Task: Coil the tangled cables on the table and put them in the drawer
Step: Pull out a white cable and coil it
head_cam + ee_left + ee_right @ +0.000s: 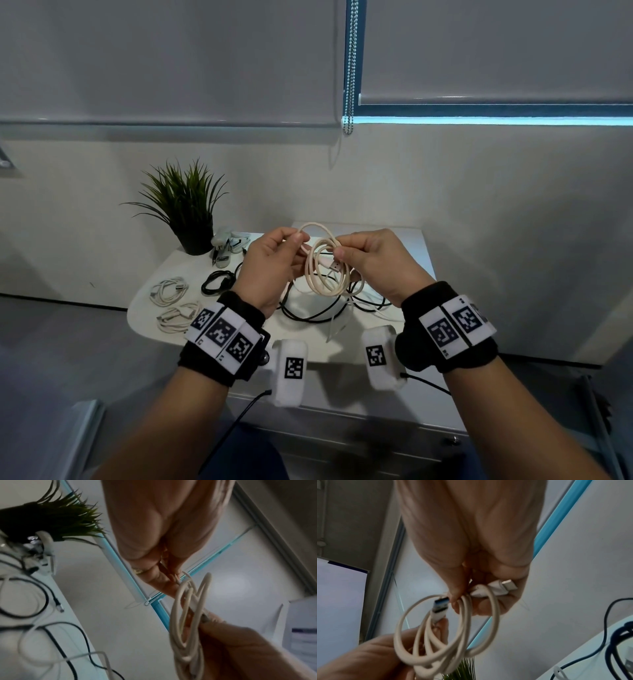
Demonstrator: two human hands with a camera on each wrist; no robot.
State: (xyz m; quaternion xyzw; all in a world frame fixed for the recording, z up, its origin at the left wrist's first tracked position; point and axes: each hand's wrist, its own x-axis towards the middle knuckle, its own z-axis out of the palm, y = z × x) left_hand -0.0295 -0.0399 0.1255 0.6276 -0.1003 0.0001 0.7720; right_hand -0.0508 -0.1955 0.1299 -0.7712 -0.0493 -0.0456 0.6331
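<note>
The person is holding a cream cable (323,270) in the air above the white table (404,246), and it is already making several loops. The left hand (270,263) is pinching 1 outer loop between thumb and fingers, and the right hand (373,263) is pinching the bundle at its top, with 1 plug lying against its curled fingers in the right wrist view. I judge that this cable is almost coiled, because both plugs are showing at the bundle. Left of the held cable, 2 white coiled cables (169,289) and 1 small black coil (217,282) are lying on the table, so they are looking finished. Directly under the held cable, loose black and white cables (318,308) are lying crossed over each other and are still needing work. A potted plant (186,205) is standing behind the coils. No cable is visibly in a drawer, and I cannot tell which front below the table is the drawer, so the storing is not yet done.
</note>
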